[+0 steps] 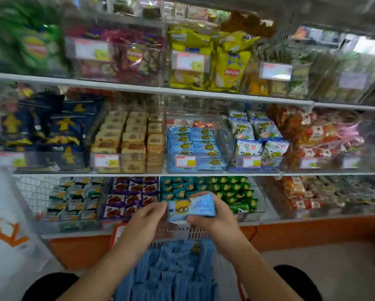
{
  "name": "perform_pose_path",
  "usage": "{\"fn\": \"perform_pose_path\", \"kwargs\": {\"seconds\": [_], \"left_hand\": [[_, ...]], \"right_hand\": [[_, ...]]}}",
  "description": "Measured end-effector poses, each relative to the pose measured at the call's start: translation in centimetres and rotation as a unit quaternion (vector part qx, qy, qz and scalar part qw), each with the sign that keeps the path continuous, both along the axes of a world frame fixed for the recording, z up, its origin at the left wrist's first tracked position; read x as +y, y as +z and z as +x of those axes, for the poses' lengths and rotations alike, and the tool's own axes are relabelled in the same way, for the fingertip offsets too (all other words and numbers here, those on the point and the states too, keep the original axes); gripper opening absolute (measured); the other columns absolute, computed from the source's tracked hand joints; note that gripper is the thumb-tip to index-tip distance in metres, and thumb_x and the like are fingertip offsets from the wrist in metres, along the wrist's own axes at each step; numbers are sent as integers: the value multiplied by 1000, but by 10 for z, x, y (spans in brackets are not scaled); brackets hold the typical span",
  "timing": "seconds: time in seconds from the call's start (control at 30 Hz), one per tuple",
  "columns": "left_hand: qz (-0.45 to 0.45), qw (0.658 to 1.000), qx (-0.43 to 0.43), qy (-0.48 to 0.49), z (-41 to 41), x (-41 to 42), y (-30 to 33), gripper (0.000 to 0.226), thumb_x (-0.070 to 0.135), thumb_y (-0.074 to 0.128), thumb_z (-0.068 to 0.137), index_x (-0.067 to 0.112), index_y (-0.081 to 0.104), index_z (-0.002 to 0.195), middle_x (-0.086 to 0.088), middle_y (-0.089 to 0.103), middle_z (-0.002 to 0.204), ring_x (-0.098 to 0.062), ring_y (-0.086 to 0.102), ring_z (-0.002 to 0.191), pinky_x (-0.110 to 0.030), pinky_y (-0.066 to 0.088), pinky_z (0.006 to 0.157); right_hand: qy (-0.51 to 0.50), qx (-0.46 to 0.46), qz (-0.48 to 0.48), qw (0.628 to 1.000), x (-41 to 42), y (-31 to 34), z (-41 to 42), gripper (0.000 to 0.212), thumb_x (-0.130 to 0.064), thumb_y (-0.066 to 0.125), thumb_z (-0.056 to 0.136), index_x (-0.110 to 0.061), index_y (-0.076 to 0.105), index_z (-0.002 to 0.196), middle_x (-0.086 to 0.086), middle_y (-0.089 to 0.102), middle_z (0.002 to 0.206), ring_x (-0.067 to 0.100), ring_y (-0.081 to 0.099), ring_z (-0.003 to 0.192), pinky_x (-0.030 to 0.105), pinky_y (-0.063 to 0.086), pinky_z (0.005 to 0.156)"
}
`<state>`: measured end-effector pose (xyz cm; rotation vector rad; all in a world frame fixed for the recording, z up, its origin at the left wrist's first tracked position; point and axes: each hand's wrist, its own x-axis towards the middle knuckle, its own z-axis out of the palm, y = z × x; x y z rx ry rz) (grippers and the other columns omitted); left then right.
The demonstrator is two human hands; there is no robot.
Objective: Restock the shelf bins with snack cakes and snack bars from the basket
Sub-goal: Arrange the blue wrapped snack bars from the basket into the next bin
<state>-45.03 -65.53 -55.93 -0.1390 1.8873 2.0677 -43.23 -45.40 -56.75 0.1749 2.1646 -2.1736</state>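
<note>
The right hand curls round a small stack of blue snack packs, thumb beneath, fingers over the far edge; the left hand touches the stack's near end with fingers half straightened, pinching nothing I can see; the basket full of the same packs sits just below both wrists; a loose grip could let the slick wrappers slide apart and drop; above the fingertips, the blue bin has room only at its back
</note>
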Motion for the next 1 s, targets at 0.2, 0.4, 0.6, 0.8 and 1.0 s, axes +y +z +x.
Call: {"fn": "perform_pose_path", "kwargs": {"seconds": [0.2,0.4,0.6,0.8,1.0], "left_hand": [[2,1000,11,12,-10,17,26,19,4,71,94,11,68,111,-11,79,94,-35,77,89,-50,63,85],[-24,999,6,-21,-24,39,30,18,9,80,88,10,72,104,-7,78,89,-27,77,86,-54,63,82],[-24,997,29,-67,-59,55,36,8,33,76,92,29,78,86,-2,74,88,-20,74,81,-45,63,83],[20,995,89,28,-113,62,38,10,25,80,89,17,78,95,1,78,85,-11,75,79,-26,61,62],[32,981,190,2,-162,58,41,10,25,75,93,22,76,102,7,77,93,-9,74,88,-27,61,77]], "right_hand": [[-12,23,-25,999,6,9,-10,42,-1,82,86,-19,65,120,9,76,111,31,73,102,46,61,84],[-97,25,-130,986,10,19,-27,39,-17,75,95,-10,58,130,14,76,114,38,73,103,60,58,92],[-82,49,-4,995,17,46,-57,9,-21,62,104,-25,70,105,2,79,98,28,75,93,51,61,86],[-20,78,203,976,16,63,-106,47,-29,71,98,-37,49,139,-6,62,120,5,65,105,29,58,86],[-49,167,362,916,5,76,-147,44,-26,77,90,-41,50,122,-23,59,117,-6,60,102,9,49,75]]}}
